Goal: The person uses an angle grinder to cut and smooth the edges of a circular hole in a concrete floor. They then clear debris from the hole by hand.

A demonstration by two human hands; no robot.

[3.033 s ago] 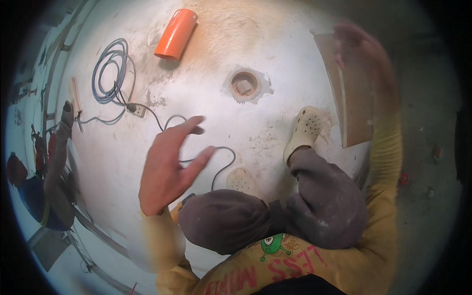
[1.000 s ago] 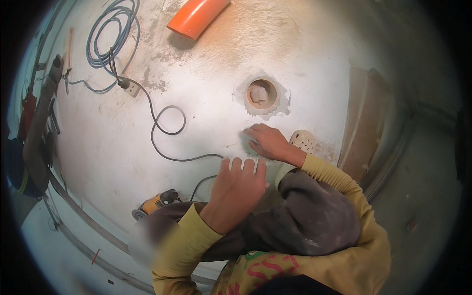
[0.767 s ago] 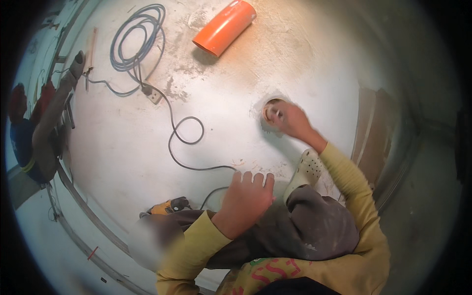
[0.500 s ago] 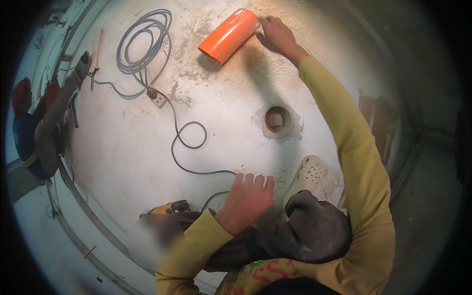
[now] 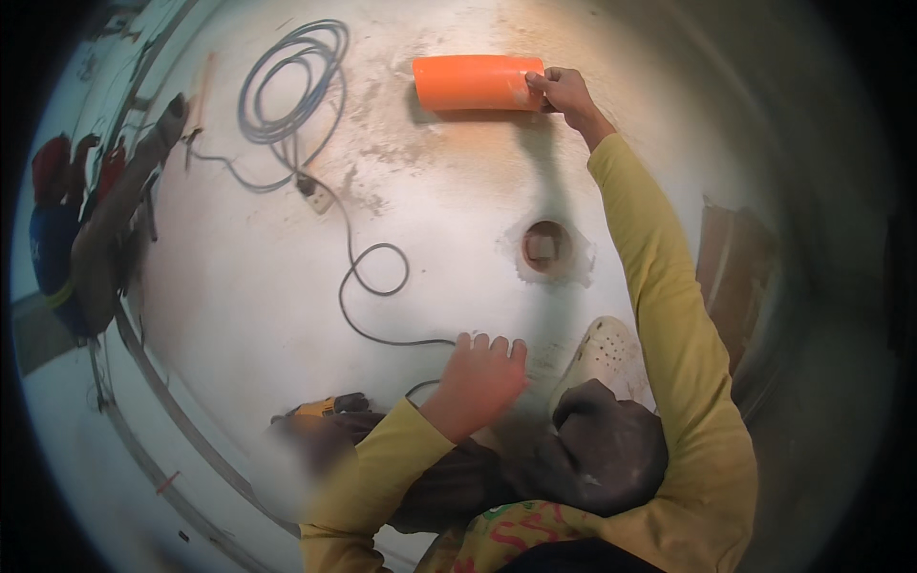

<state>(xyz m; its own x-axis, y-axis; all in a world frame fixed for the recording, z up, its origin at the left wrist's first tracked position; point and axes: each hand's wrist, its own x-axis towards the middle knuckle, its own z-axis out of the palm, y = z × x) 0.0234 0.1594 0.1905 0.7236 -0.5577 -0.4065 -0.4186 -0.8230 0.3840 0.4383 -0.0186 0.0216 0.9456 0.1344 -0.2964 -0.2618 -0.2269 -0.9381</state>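
Observation:
Far ahead on the floor is a short orange pipe (image 5: 473, 82), lying crosswise with its right end towards my outstretched right arm. My right hand (image 5: 565, 97) is closed on that end, thumb on top; the other fingers are partly hidden. My left hand (image 5: 478, 380) hangs low in front of my body, its fingers curled down and its palm out of sight. A thin grey cord (image 5: 382, 338) runs up to the left hand and shows again at its wrist side; whether the fingers hold it is hidden.
A round hole (image 5: 543, 248) opens in the floor near my shoe (image 5: 602, 353). A coiled cable (image 5: 287, 91) and a socket block (image 5: 315, 194) lie left. A yellow power tool (image 5: 320, 408) sits by my leg. Another person (image 5: 72, 239) works at far left. Brown board (image 5: 731, 277) stands right.
My right hand has closed on the pipe's right end. The pipe has turned from slanted to nearly crosswise and shifted slightly right. My left hand has hardly moved.

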